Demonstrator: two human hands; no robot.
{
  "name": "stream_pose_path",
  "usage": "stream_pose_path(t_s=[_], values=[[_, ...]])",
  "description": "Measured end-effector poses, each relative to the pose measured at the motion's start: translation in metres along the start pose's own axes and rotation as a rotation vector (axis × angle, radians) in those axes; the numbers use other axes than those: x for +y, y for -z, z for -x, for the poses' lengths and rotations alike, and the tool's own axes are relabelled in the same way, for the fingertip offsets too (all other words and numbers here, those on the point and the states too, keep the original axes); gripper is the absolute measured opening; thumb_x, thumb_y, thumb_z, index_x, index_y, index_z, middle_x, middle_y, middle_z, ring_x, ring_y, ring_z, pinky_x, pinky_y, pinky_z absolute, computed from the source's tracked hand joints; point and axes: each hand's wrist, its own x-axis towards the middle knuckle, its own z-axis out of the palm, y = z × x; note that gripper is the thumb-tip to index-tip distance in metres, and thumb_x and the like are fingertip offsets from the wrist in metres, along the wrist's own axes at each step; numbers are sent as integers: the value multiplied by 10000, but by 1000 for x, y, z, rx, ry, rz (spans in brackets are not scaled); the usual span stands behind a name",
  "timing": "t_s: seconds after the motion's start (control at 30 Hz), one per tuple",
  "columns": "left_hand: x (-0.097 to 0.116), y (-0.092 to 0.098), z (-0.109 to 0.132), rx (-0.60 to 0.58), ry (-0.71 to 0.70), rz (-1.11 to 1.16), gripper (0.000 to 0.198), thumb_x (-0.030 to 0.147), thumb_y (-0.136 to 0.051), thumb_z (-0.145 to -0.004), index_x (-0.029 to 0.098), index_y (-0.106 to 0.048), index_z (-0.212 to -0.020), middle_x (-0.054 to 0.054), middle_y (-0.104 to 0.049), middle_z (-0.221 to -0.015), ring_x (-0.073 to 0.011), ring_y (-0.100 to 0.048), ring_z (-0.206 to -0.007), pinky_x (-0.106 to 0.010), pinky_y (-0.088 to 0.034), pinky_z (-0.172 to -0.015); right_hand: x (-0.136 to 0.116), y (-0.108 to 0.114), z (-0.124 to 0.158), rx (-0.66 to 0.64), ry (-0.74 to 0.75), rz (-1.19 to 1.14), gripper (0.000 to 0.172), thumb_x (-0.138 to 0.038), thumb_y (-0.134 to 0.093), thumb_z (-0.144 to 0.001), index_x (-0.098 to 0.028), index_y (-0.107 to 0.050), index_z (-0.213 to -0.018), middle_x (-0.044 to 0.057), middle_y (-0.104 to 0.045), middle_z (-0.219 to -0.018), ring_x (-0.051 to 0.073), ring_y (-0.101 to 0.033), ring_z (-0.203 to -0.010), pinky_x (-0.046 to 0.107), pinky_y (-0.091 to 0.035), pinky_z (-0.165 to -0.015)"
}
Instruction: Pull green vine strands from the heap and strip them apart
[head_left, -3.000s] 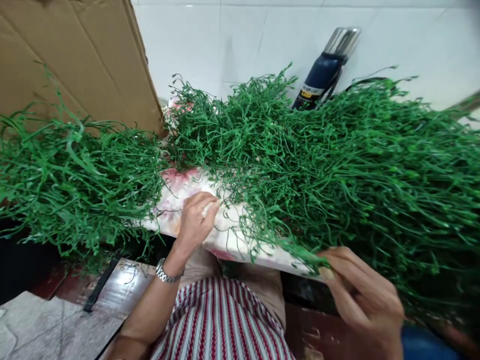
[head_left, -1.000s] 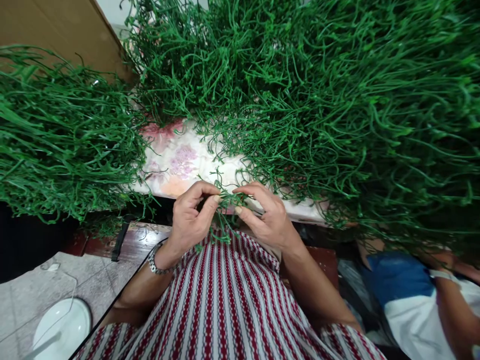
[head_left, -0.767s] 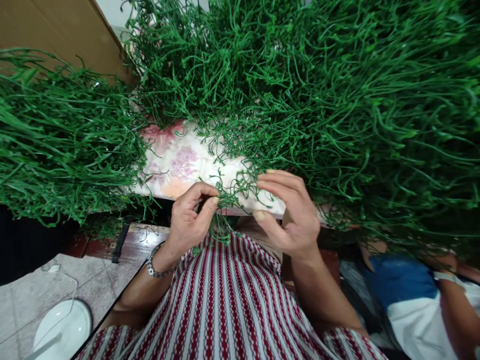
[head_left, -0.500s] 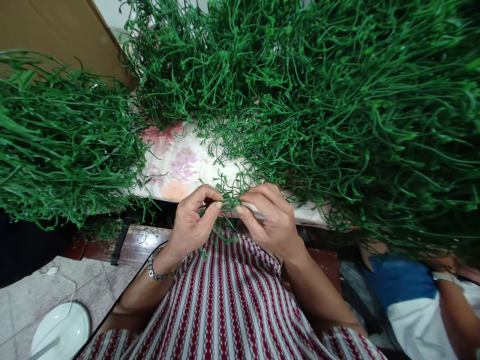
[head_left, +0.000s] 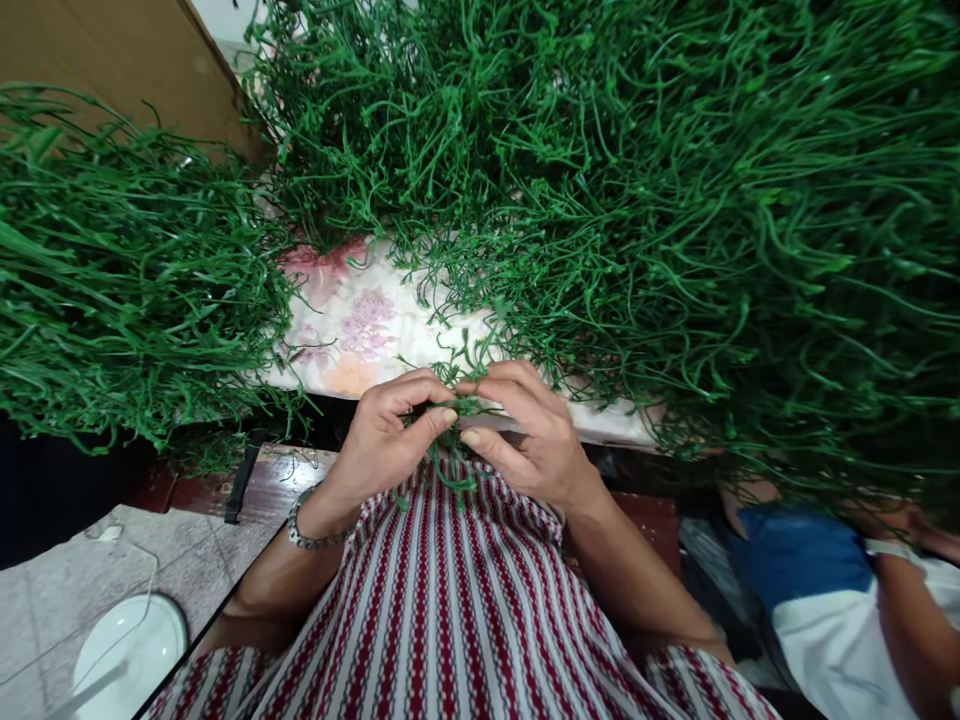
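In front of my lap I hold a small bunch of thin green stems (head_left: pixel 460 480) with forked tips. My left hand (head_left: pixel 397 430) pinches it between thumb and bent fingers. Close by on the other side, my right hand (head_left: pixel 532 430) has its thumb parted from its fingers, and the fingertips reach to the top of the bunch. Some stems dangle below the thumbs, others stick out above the fingers. How the stems cross between the fingertips is too fine to make out.
Large heaps of similar stems lie on the flowered tablecloth (head_left: pixel 360 320): a left pile (head_left: pixel 135 290) and a bigger right pile (head_left: pixel 675 220). A cardboard box (head_left: pixel 127 60) stands behind. Another person's blue-and-white clothing (head_left: pixel 817 580) shows at right. A round white object (head_left: pixel 131 650) is on the floor.
My right thumb has parted from its fingers, which now reach further left over the stems. My left hand keeps its pinch. The view has shifted slightly.
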Motion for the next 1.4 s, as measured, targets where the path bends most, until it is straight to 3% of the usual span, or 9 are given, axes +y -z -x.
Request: stream_pose_path(t_s=[0.2,0.37,0.53,0.73,1.0,1.2,1.3,1.4], values=[[-1,-2,3,45,137,187,74,197,-644,-730,165,-653,-664,-9,-609,-653,-128,-542,-631,-253,-437,-613,3,-11,0,12,37,-8,187,-315,-567,-826,-150,-579,-913,64,-575,-815,175,-500,-793,350,-434,-739],[2,-2,4,109,-15,36,81,132,-615,-744,167,-636,-673,3,-564,-632,-119,-514,-632,-246,-403,-601,2,-6,1,28,14,18,119,-269,-565,-831,-165,-563,-773,45,-570,-747,156,-512,-734,319,-422,-697],[5,3,1,-13,-89,-110,104,117,-573,-765,156,-591,-671,1,-525,-623,-114,-481,-605,-241,-372,-568,2,2,2,-57,-22,-78,110,-239,-507,-867,-153,-557,-818,30,-551,-703,133,-514,-688,275,-418,-645],[4,2,0,-57,-13,-125,94,122,-548,-785,141,-586,-702,-9,-555,-664,-111,-508,-635,-233,-401,-598,4,0,4,-141,-76,-110,252,-343,-548,-846,-135,-547,-990,59,-592,-835,147,-549,-783,278,-442,-689],[6,-2,2,-42,9,-92,111,138,-571,-782,130,-594,-674,-8,-566,-625,-102,-516,-593,-224,-408,-562,1,-12,11,115,-143,-147,97,-235,-594,-819,-162,-594,-883,14,-559,-732,120,-517,-685,250,-415,-625],[3,0,1,44,-168,-211,88,78,-565,-759,145,-596,-712,-26,-571,-710,-126,-545,-710,-242,-430,-634,8,3,5,-88,-109,-160,111,-243,-533,-843,-137,-547,-815,34,-525,-748,134,-496,-717,265,-396,-657],[4,4,-1,29,-123,-185,95,79,-558,-762,150,-582,-702,-22,-574,-708,-125,-538,-706,-239,-424,-633,11,10,4,-195,-139,-264,105,-232,-503,-861,-137,-530,-823,23,-535,-736,113,-500,-685,232,-390,-625],[4,7,-2,-9,-34,-122,101,96,-541,-774,152,-572,-695,-17,-579,-697,-126,-537,-699,-242,-420,-643,11,10,5,-220,-210,-295,72,-203,-486,-871,-147,-520,-840,-5,-541,-697,85,-492,-618,196,-374,-578]])
